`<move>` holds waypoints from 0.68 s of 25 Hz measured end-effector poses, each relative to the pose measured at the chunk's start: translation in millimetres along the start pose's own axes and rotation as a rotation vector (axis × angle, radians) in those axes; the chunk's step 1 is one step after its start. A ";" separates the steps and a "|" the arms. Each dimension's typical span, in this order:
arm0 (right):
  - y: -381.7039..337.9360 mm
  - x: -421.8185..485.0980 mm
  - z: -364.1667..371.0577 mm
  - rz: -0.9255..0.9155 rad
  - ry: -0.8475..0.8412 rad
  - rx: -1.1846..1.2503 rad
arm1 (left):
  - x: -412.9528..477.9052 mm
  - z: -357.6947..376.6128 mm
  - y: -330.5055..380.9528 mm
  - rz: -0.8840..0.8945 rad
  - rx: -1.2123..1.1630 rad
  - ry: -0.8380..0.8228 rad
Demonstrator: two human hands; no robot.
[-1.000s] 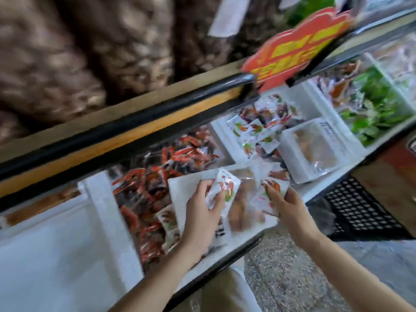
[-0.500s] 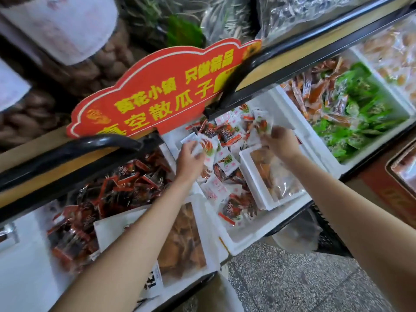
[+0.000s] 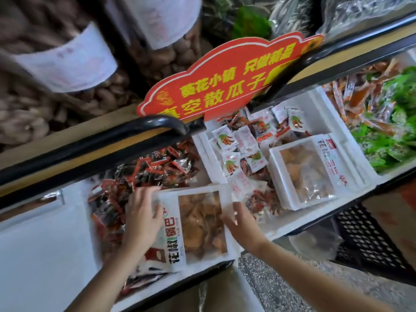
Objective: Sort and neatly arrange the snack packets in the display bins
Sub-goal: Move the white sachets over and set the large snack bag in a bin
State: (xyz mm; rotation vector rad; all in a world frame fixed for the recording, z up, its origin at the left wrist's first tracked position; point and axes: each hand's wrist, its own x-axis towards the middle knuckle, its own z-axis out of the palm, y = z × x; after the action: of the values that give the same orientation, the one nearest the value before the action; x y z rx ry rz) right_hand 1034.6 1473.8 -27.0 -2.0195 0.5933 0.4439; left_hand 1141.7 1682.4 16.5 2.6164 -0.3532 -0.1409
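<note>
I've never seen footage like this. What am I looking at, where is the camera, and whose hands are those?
There is no machine here. A person wears a wide-angle camera on the head, so this single picture looks forward and down at their own two hands. Below them is a shop counter of white bins.

The left hand and right hand touch opposite sides of a large packet whose clear window shows brown snacks. The blur hides whether they grip it.

Beyond it lie red-and-black packets. The next bin holds small white packets and a second large packet. Further right are green packets. A red sign stands at the back.
</note>
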 end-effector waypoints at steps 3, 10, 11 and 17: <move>4.5 -8.9 13.6 0.038 0.108 -0.025 | -8.2 -5.1 -44.0 -0.217 -0.044 -0.010; -16.6 -10.3 13.9 0.072 0.266 -0.152 | -54.7 10.3 -84.2 -0.475 -0.287 -0.260; -21.2 -11.2 14.3 0.064 0.278 -0.162 | -56.1 6.9 -82.0 -0.463 -0.313 -0.248; -70.7 -35.2 41.1 -0.037 0.333 -0.122 | -65.8 -45.9 -96.3 -0.364 -0.365 0.028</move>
State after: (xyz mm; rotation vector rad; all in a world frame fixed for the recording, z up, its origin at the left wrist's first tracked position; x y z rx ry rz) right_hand 1043.6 1548.1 21.1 -2.2369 0.7436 0.1222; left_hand 1107.3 1802.9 12.1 2.2905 0.1525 -0.2638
